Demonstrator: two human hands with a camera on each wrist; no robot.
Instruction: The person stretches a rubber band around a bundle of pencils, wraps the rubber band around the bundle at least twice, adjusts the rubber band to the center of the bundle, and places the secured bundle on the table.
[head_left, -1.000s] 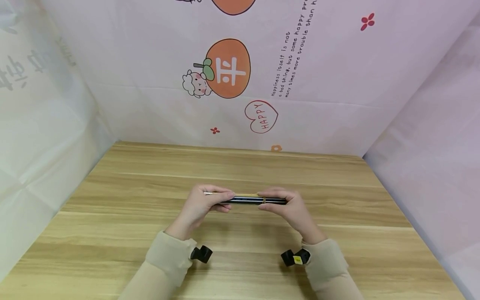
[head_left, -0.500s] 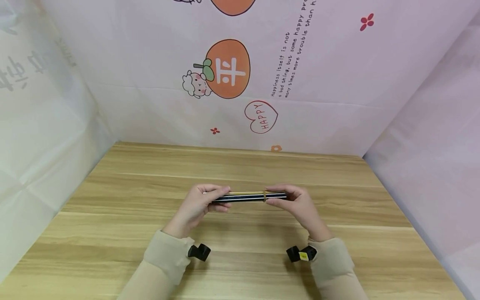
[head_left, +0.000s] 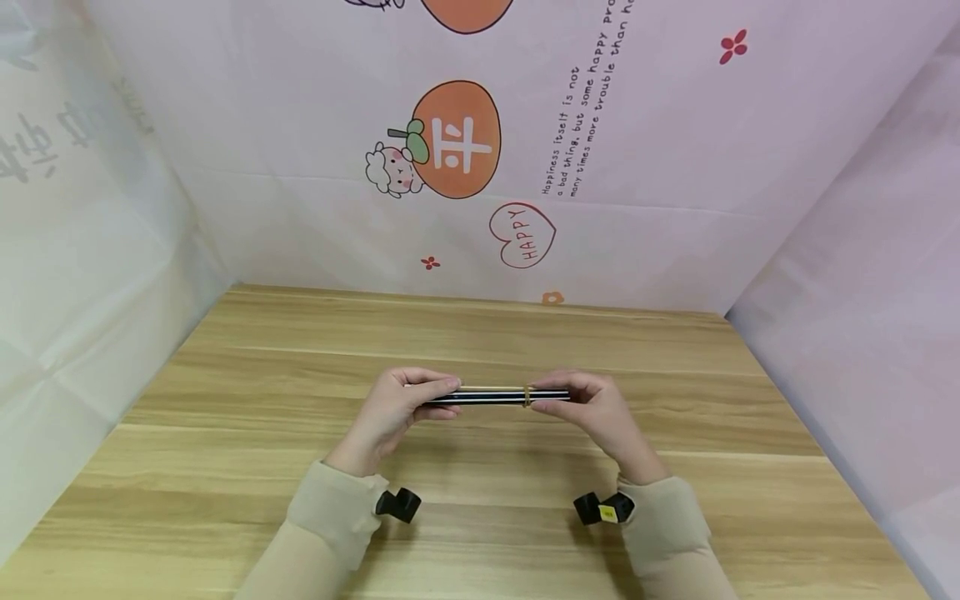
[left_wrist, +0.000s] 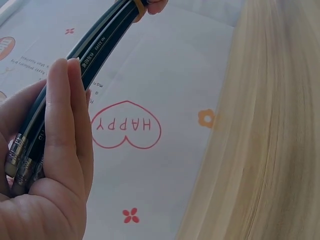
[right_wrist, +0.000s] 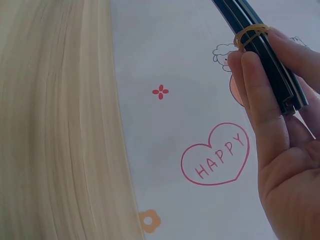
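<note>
A bundle of dark pencils (head_left: 487, 397) is held level above the table, lying left to right between both hands. My left hand (head_left: 390, 412) grips the eraser end; metal ferrules and eraser tips (left_wrist: 20, 180) show beside its palm in the left wrist view. The other end is pinched by my right hand (head_left: 603, 412), thumb on one side and fingers on the other. A tan rubber band (right_wrist: 251, 34) wraps the pencils right at the right fingertips. Flat pencil ends (right_wrist: 295, 106) poke out inside that hand.
Beneath the hands lies a wood-grain table (head_left: 480, 542). A pale printed cloth (head_left: 300, 167) rises along its back edge, with more white cloth (head_left: 870, 275) at the sides. Black wrist cameras (head_left: 401, 504) sit on both sleeves.
My right hand has shifted a little to the right along the bundle, so the rubber band shows more plainly beside its fingertips. My left hand keeps its hold, shifted very slightly left.
</note>
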